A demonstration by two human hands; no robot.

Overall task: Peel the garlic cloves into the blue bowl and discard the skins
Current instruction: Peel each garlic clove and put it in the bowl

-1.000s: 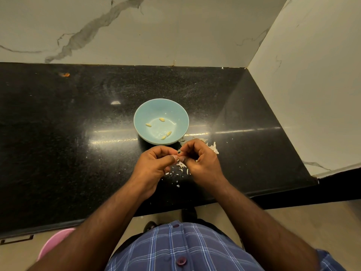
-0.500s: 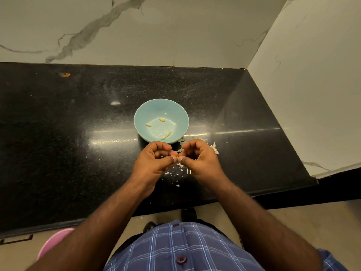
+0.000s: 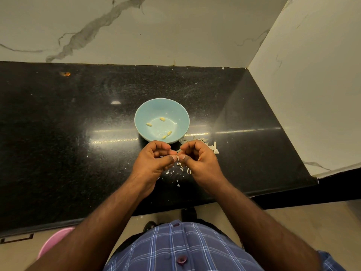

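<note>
Garlic clove [image 3: 177, 157], tiny and pale, sits pinched between my left hand [image 3: 154, 161] and right hand [image 3: 199, 159], both curled, barely shifted; papery skins [image 3: 213, 148] lower center.

Person is wearing a blue plaid button-front shirt [image 3: 183, 249] with maroon buttons [image 3: 181, 259] at 6 o'clock; forearms bare.

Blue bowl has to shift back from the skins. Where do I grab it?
Grip the blue bowl by its far rim, coming from above: the rim is open and bare there, while both hands and the garlic skins crowd the near side.
</note>
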